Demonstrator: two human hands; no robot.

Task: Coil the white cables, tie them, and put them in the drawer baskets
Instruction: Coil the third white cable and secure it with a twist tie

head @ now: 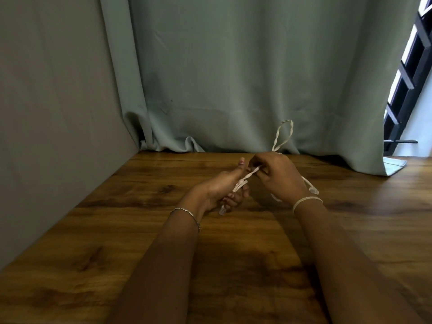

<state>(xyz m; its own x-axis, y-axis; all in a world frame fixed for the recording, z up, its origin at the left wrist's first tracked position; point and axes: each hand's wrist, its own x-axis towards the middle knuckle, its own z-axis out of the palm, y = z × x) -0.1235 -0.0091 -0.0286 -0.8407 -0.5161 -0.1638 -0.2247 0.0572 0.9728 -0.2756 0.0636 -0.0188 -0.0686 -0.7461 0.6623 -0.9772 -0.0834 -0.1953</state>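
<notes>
Curtain point(233, 66) hangs behind wooden table point(117, 230); fingers point(235, 198) of left hand point(219, 188) and right hand point(278, 176) curl round the white cable point(248, 176).

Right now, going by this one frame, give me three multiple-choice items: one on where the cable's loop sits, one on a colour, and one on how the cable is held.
1. Where is the upper loop of the thin white twisted cable?
A) draped over the left forearm
B) rising above the right hand
C) lying flat beside the left elbow

2. What colour is the hanging fabric curtain?
A) red
B) yellow
C) grey-green

3. How is the cable held?
A) by the left hand and the right hand together
B) by one hand alone
C) by no hand

Key:
1 B, the loop stands up just past the right hand's knuckles.
2 C, its folds are a muted grey-green.
3 A, the left hand grips the bundled end while the right hand pinches the twisted strand.
</notes>
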